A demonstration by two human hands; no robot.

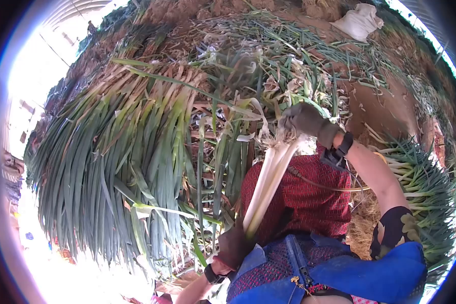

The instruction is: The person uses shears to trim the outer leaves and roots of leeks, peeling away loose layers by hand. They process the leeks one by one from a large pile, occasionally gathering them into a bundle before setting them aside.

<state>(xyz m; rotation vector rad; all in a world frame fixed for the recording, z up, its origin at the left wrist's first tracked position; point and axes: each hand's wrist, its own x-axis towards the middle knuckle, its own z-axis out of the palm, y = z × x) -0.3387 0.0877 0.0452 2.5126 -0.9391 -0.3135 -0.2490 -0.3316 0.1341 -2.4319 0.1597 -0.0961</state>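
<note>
Over the lap [299, 202], left hand [233, 248] and right hand [306, 121] clamp pale scallion stalks [269, 175], leaf ends hidden.

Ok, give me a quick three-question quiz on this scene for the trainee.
1. True or false: the left hand and the right hand both clasp the bundle of white stalks.
2. Which hand is at the bundle's root end? A) left hand B) right hand C) neither
3. Fill in: the heap of long green leaves lies on the person's ____ side.
Key: 1 true; 2 B; 3 left.
</note>
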